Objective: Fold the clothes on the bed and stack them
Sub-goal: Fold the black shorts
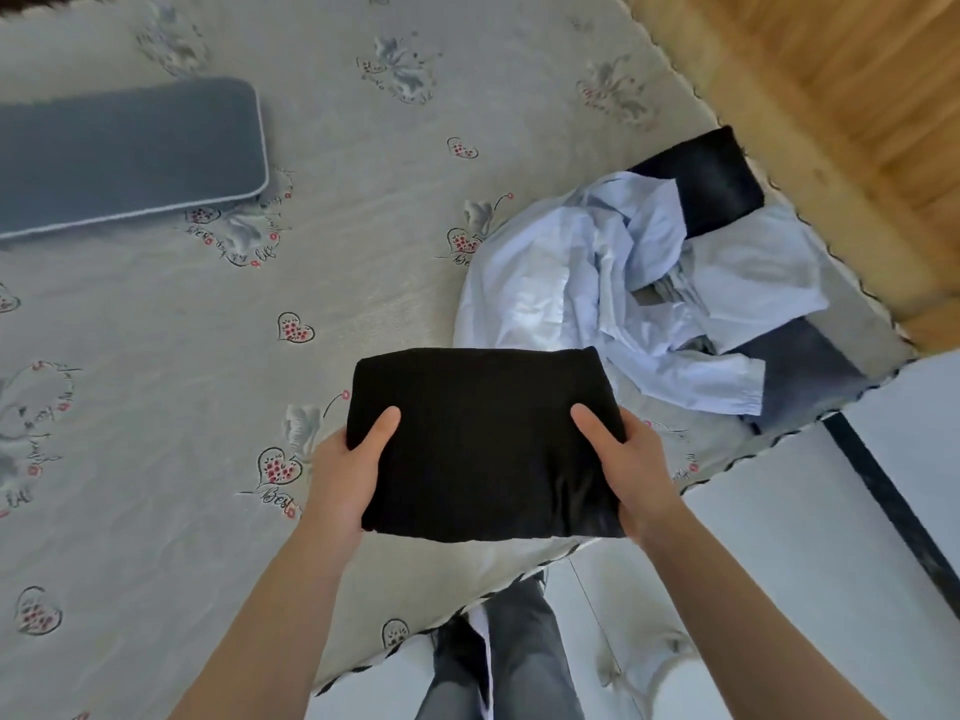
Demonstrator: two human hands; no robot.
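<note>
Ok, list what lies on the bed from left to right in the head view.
Grey-blue cushion → folded black garment, gripped by the left hand and right hand → crumpled light blue shirt → folded dark garment at the bed's far right edge.

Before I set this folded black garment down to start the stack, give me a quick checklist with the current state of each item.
1. Both hands hold the black garment: ok, left hand and right hand grip opposite sides, thumbs on top.
2. Fold is tidy: ok, compact rectangle, no loose ends showing.
3. Bare bed to set it on: ok, open sheet lies to the left.
4. Existing stack to add to: cannot tell, a dark folded item lies at the far right.
5. All clothes folded: not ok, the blue shirt lies crumpled.
6. Grey cushion out of the way: ok, far left.
</note>
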